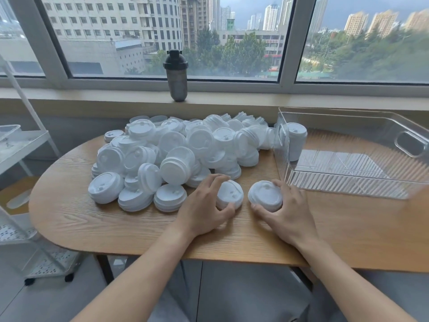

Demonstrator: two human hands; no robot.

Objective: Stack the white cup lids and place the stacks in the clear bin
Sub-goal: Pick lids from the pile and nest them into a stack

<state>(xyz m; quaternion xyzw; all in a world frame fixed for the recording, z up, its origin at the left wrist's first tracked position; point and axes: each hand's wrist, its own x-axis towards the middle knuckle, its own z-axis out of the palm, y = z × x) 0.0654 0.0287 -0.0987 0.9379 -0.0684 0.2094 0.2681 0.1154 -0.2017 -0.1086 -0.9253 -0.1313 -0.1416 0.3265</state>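
- The person's left hand (204, 205) is curling over a short stack of round white plastic cup lids (230, 194), fingers arching across its far edge and thumb pressing its near side, so the stack is being pinched between them on the oval light-wood table (76, 219)
- The right hand (286, 211) is gripping a second short stack of white lids (264, 195) in the same way, fingers wrapping the right rim and thumb lying against the near edge; the two stacks are sitting just beside each other with a narrow gap between
- How many lids each stack is holding is hard to tell, since the rims are blurring together
- A large loose heap of white domed cup lids (176, 149) is lying just beyond and left of the left hand, its nearest lids almost touching the fingertips
- The clear ribbed plastic bin with cut-out handles (408, 145) is standing beyond and right of the right hand, near it but apart
- One tall upright stack of white lids (296, 141) is standing inside the bin, in its far left corner
- A dark grey shaker bottle with a black cap (177, 76) is standing on the windowsill well beyond both hands
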